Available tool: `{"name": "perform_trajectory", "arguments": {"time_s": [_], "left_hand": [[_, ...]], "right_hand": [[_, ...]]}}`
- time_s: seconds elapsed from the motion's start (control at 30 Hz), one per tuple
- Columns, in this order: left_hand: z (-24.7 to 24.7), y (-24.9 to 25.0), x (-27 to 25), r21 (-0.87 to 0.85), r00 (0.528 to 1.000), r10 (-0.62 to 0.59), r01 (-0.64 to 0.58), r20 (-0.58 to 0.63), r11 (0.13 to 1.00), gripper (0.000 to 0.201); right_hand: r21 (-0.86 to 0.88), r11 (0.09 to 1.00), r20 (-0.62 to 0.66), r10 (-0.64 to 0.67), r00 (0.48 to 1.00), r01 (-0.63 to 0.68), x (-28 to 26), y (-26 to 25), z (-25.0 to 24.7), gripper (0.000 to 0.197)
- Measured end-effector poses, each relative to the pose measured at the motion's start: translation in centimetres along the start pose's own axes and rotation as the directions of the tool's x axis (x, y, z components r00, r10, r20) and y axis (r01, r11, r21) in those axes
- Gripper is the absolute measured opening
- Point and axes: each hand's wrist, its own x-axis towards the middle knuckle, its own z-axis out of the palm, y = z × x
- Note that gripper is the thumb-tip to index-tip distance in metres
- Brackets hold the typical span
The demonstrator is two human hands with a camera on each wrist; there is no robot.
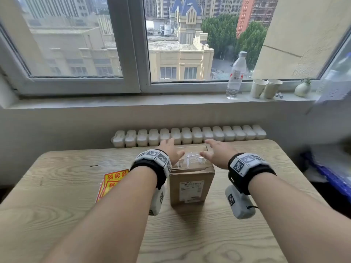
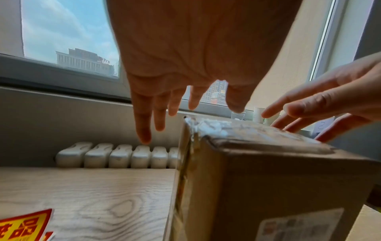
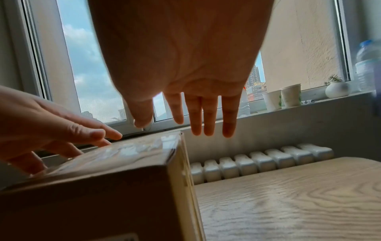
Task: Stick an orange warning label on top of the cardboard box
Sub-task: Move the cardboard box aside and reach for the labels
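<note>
A brown cardboard box (image 1: 191,177) stands on the wooden table (image 1: 57,168), its top sealed with clear tape and a white shipping label on its near face. Orange and yellow warning labels (image 1: 112,180) lie stacked to its left, partly hidden under my left forearm. My left hand (image 1: 171,149) hovers with straight fingers over the box's left top edge. My right hand (image 1: 218,151) hovers the same way over the right edge. Both hold nothing. The box (image 2: 268,171) fills the left wrist view, with a label corner (image 2: 26,225) low left. In the right wrist view the box (image 3: 103,187) is at lower left.
A white radiator (image 1: 190,136) runs behind the table under the window sill (image 1: 114,100). On the sill stand a water bottle (image 1: 236,76), two paper cups (image 1: 266,88) and a small white vase (image 1: 302,89). Dark blurred clutter (image 1: 330,168) sits off the table's right edge.
</note>
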Motion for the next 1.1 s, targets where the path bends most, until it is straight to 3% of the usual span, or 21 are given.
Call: {"name": "perform_trajectory", "arguments": {"time_s": [0.23, 0.5, 0.83, 1.1], "left_hand": [[2.1, -1.6, 0.5, -0.162, 1.0, -0.001, 0.0, -0.008, 0.987, 0.074], [3.8, -2.5, 0.8, -0.402, 0.994, -0.018, -0.028, -0.112, 0.915, 0.075], [5.0, -4.0, 1.0, -0.407, 0.976, -0.031, -0.062, -0.217, 0.911, 0.076], [5.6, -4.3, -4.0, -0.419, 0.968, -0.062, -0.047, -0.243, 0.907, 0.07]], "right_hand": [[0.182, 0.981, 0.018, 0.061, 0.998, -0.063, 0.4, 1.4, 3.0, 0.063], [0.359, 0.933, -0.081, 0.059, 0.995, -0.026, 0.4, 1.8, 5.3, 0.06], [0.611, 0.788, -0.3, 0.144, 0.943, 0.074, 0.1, 1.8, 8.8, 0.054], [0.588, 0.805, -0.331, 0.155, 0.931, 0.075, -5.8, 1.0, 9.9, 0.061]]}}
